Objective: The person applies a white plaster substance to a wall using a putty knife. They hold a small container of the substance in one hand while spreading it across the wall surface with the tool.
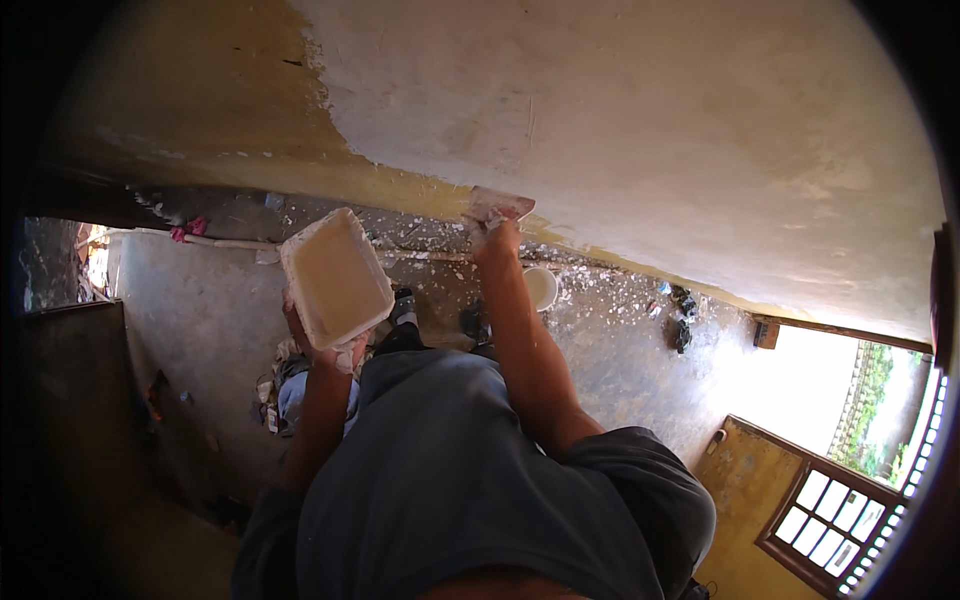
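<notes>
Left hand [322,345], left of frame centre, is gripping the underside of a white rectangular tray [336,277]. The grip is closing around the tray's lower edge, fingers mostly hidden behind it. The tray is tilting, its pale, smeared inner face turning toward the camera. It is sitting just left of centre, well apart from the wall.

Right hand [494,236], at upper centre, is reaching up with the forearm extending from the lower middle of the frame. Its grip is closing on the handle of a flat trowel [500,205]. The blade is lying against the wall [640,130], right at the lower edge of the pale plastered area where it is meeting a yellow band.

The plastered patch is covering the upper right of the frame; bare yellow wall is showing at upper left.

Below, the concrete floor [200,320] is carrying white splatter along the wall's foot. A small white bucket [541,287] is standing on the floor just right of the right forearm. A pink scrap is lying at the far left near a long white pipe [240,243]. A window with a wooden frame [835,515] is showing at lower right.
</notes>
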A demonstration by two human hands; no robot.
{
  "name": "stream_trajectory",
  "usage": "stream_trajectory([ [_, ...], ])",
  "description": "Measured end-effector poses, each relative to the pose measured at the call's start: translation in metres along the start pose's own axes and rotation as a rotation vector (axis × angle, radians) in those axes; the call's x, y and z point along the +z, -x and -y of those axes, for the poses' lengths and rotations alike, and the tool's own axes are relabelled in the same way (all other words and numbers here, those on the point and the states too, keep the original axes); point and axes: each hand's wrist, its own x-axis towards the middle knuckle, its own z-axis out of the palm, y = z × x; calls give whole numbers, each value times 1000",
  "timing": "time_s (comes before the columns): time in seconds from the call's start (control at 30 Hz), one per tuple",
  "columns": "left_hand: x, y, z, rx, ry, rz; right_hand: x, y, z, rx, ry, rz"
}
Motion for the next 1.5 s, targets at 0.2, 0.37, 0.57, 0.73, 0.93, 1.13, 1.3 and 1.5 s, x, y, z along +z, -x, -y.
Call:
stream_trajectory([
  [0.2,2,5,0,50,-16,-134,63,24,20,-174,34,170],
  [0.37,-8,6,-2,53,-13,-90,104,82,27,-260,47,218],
  [0.57,-4,6,-3,63,-21,-122,155,144,23,-515,323,320],
  [0.73,-4,7,-3,97,-32,-194,121,125,-15,-790,828,452],
  [0.93,-19,11,-9,42,2,49,3,-6,-15,187,178,211],
  [1.13,-9,7,-9,96,-13,-203,23,-65,40,62,114,430],
  [1.3,-15,10,-11,109,-3,-172,92,18,52,-49,-2,135],
  [1.5,-10,13,-12,88,-18,-155,129,83,43,-236,128,149],
])
